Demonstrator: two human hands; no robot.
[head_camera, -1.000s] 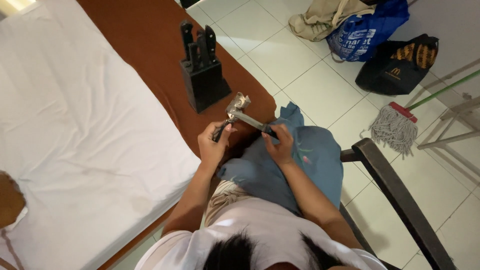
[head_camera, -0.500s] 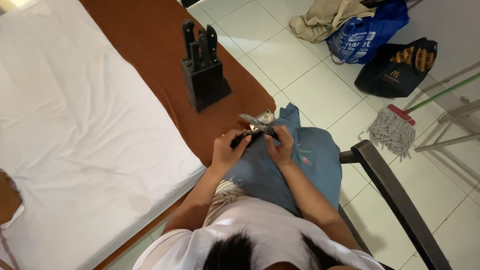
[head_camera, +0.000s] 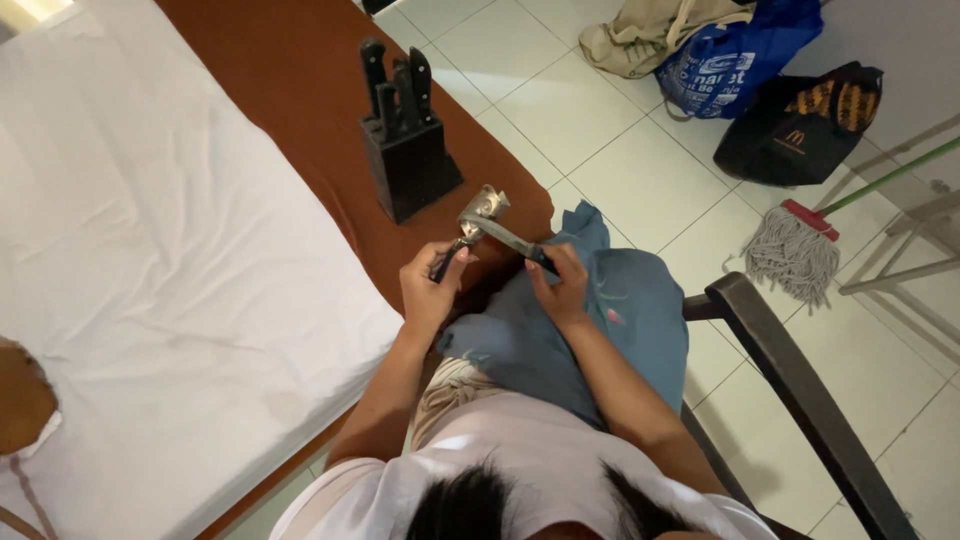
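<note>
Seated in the dark chair (head_camera: 790, 390), the person has a blue cloth (head_camera: 610, 330) spread over the lap. Just above that cloth, the left hand (head_camera: 430, 290) is closed around one black handle of a metal can opener (head_camera: 490, 228), and the right hand (head_camera: 560, 285) pinches the other handle, the two spread apart. It looks like the tool is being worked open for wiping; the next move seems to need the cloth brought against the metal head. Beyond the cloth, a black knife block (head_camera: 405, 150) stands on the brown cover (head_camera: 290, 70).
</note>
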